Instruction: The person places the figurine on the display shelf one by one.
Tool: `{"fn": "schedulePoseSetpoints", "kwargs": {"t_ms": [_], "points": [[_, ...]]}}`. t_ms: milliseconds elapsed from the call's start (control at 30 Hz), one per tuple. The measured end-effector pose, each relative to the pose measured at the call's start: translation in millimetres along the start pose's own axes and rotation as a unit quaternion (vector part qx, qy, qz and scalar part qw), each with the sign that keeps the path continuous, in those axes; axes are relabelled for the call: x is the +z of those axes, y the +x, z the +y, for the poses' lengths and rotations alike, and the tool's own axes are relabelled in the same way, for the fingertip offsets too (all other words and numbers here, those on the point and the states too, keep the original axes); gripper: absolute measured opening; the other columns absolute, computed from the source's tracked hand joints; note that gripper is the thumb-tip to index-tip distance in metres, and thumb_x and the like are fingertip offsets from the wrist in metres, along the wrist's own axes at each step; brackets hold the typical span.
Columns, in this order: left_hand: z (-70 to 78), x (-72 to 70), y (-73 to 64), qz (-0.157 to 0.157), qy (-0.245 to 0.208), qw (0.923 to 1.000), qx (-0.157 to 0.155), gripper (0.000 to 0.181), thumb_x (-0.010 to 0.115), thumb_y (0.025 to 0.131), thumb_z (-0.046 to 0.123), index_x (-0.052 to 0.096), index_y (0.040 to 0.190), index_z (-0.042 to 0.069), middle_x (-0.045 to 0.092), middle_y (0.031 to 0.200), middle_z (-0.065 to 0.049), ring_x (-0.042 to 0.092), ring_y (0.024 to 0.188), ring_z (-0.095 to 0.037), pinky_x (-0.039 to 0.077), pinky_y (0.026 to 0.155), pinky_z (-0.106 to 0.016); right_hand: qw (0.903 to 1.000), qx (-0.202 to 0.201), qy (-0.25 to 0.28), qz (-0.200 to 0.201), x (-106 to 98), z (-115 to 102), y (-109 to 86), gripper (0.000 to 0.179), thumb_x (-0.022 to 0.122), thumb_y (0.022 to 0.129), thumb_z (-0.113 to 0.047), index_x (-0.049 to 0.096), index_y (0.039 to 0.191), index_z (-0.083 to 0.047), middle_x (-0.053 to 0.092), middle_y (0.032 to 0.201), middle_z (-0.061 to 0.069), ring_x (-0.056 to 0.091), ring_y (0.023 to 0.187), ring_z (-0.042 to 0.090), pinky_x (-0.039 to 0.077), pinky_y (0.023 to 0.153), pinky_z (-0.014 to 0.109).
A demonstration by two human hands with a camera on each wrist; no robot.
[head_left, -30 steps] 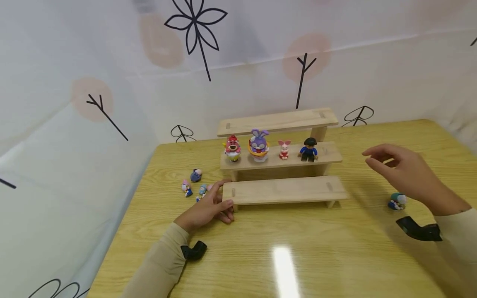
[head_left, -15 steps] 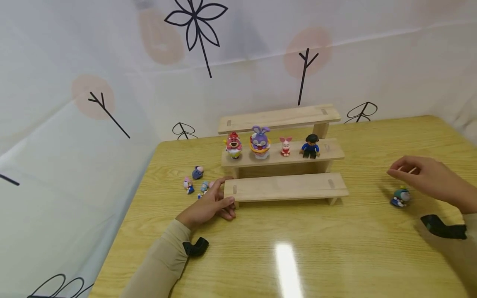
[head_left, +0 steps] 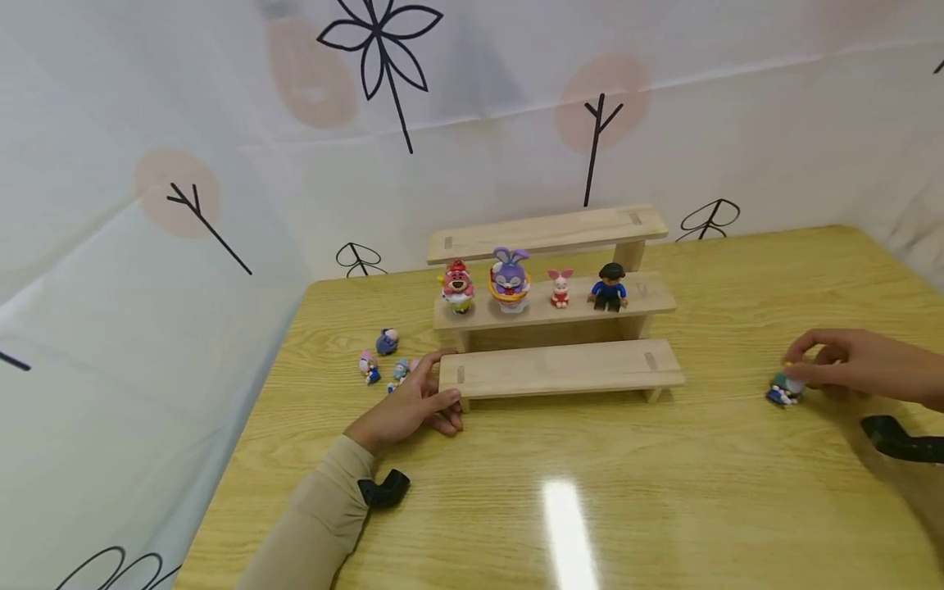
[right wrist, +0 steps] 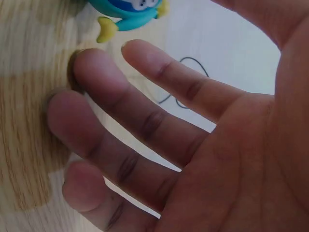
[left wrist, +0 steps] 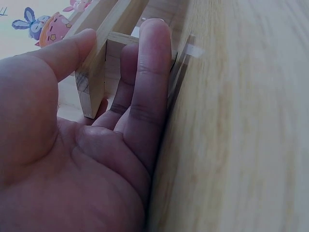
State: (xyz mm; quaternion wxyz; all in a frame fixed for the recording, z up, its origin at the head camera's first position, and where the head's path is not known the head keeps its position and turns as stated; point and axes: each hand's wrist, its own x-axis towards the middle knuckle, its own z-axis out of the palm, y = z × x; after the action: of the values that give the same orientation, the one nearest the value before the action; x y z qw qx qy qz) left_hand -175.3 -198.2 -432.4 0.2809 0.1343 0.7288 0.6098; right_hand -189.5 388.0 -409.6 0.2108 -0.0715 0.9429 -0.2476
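Observation:
My left hand (head_left: 415, 403) grips the left end of the lowest step of a three-tier wooden display stand (head_left: 560, 370). In the left wrist view its thumb lies against the board's end, with the other fingers below. At the right of the table, my right hand (head_left: 848, 366) reaches a small teal, white and blue figurine (head_left: 786, 388). The right wrist view shows that hand's fingers spread and loosely bent, with the figurine's teal body and yellow parts (right wrist: 130, 17) past the fingertips. The fingers are not closed round it.
The middle tier carries a red bear figurine (head_left: 458, 287), a purple rabbit figurine (head_left: 510, 280), a pink piglet figurine (head_left: 560, 288) and a toy figure in blue with black headwear (head_left: 609, 287). Several small figurines (head_left: 369, 367) lie left of the stand. A patterned cloth (head_left: 487, 164) hangs behind.
My right hand has moved right and down to the teal figurine, from beside the stand's right end. The left hand has kept its hold on the stand.

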Motion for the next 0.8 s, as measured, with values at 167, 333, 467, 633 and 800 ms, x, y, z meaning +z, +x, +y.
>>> {"fn": "schedulePoseSetpoints", "kwargs": {"t_ms": [167, 333, 467, 633, 800], "points": [[0.2, -0.5, -0.4, 0.000, -0.003, 1.0000, 0.001, 0.066, 0.056, 0.104, 0.028, 0.016, 0.155, 0.036, 0.064, 0.101, -0.015, 0.072, 0.084, -0.021, 0.063, 0.080, -0.041, 0.9998, -0.020, -0.006, -0.004, 1.2, -2.8, 3.7, 0.050, 0.060, 0.101, -0.039, 0.050, 0.130, 0.001, 0.067, 0.099, 0.006, 0.057, 0.075, 0.006, 0.048, 0.061, 0.025], [0.3, -0.2, -0.6, -0.002, -0.003, 1.0000, 0.001, 0.066, 0.056, 0.104, 0.028, 0.016, 0.155, 0.036, 0.064, 0.101, -0.015, 0.072, 0.084, -0.022, 0.063, 0.080, -0.041, 0.9987, -0.049, 0.013, 0.002, 4.6, -5.5, 5.9, 0.043, 0.062, 0.101, -0.032, 0.053, 0.128, 0.000, 0.067, 0.100, 0.006, 0.060, 0.077, 0.004, 0.051, 0.064, 0.024], [0.2, -0.8, -0.5, -0.002, 0.002, 1.0000, 0.002, 0.066, 0.056, 0.104, 0.028, 0.015, 0.155, 0.036, 0.064, 0.101, -0.016, 0.072, 0.084, -0.022, 0.063, 0.080, -0.042, 0.9974, -0.071, 0.010, 0.008, 6.4, -11.6, 5.8, 0.037, 0.064, 0.100, -0.029, 0.056, 0.124, -0.001, 0.067, 0.095, 0.004, 0.060, 0.076, 0.002, 0.050, 0.064, 0.023], [-0.5, -1.6, 0.1, -0.003, 0.004, 1.0000, 0.003, 0.066, 0.056, 0.104, 0.029, 0.015, 0.155, 0.037, 0.064, 0.102, -0.016, 0.072, 0.084, -0.022, 0.063, 0.081, -0.042, 0.9967, -0.079, 0.012, 0.012, 9.2, -20.2, 5.9, 0.037, 0.066, 0.098, -0.026, 0.057, 0.121, 0.001, 0.066, 0.090, 0.003, 0.060, 0.070, 0.005, 0.051, 0.060, 0.024], [-0.8, -1.0, 0.5, -0.001, 0.006, 1.0000, 0.002, 0.066, 0.056, 0.104, 0.029, 0.015, 0.156, 0.036, 0.065, 0.102, -0.016, 0.072, 0.084, -0.022, 0.063, 0.080, -0.042, 0.9953, -0.090, 0.034, 0.014, 12.7, -25.6, 6.3, 0.035, 0.068, 0.097, -0.021, 0.059, 0.119, 0.004, 0.063, 0.088, 0.003, 0.061, 0.068, 0.006, 0.055, 0.060, 0.025]]}}
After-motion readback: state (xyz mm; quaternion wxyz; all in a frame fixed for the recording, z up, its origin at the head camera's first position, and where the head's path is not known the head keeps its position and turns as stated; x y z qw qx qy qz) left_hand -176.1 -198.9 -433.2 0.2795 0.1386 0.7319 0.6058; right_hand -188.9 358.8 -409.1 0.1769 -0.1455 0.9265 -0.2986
